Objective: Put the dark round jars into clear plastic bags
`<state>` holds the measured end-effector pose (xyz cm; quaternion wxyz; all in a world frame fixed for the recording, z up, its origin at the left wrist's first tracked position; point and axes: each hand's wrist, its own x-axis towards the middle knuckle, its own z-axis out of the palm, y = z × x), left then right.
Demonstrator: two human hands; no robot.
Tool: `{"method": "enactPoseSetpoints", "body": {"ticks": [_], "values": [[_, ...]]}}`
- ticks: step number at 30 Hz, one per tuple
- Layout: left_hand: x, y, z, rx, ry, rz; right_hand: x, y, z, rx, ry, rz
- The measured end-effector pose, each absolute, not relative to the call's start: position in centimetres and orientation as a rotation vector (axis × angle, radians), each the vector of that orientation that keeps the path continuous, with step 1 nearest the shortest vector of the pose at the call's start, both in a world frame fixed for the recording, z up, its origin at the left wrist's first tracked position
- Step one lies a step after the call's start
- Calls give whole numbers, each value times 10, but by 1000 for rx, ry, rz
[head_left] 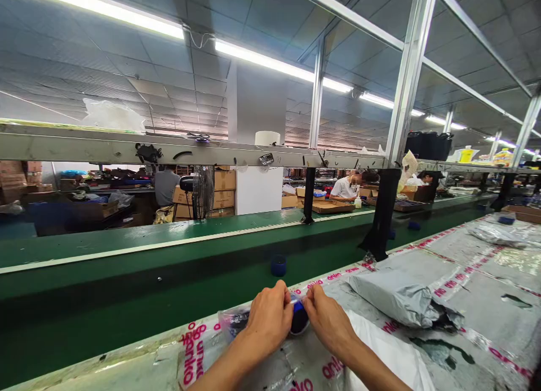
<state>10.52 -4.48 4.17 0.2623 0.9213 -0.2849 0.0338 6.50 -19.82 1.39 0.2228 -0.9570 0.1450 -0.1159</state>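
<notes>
My left hand (269, 316) is closed in a pinch on a clear plastic bag (228, 322) at the near edge of the worktable. Facing it, my right hand (327, 319) also pinches the thin plastic. Between both hands shows a small blue and black round item (299, 316), partly hidden by my fingers; its kind is unclear. More dark material lies under the clear plastic left of my left hand. Just beyond my hands, a dark blue round item (278, 265) rests on the green conveyor belt (127, 292).
The worktable (313, 357) is covered in taped grey plastic. On it lie a grey plastic package (397, 295) and a white bag (389, 351). Black-wrapped posts (382, 216) carry a metal rail over the belt. A person (346, 187) works on the far side.
</notes>
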Motion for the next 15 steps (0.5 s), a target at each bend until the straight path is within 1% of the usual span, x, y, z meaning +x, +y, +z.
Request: {"method": "enactPoseSetpoints", "body": {"ticks": [3, 6, 11, 15], "values": [[108, -45, 44, 2482, -644, 67, 69, -196, 29, -2745, 472, -306], [112, -43, 46, 2474, -577, 39, 70, -197, 43, -2869, 414, -278], [113, -36, 54, 2472, -591, -6, 67, -196, 62, -3067, 208, -188], [110, -34, 65, 2500, -619, 31, 61, -193, 75, -3088, 149, -262]]}}
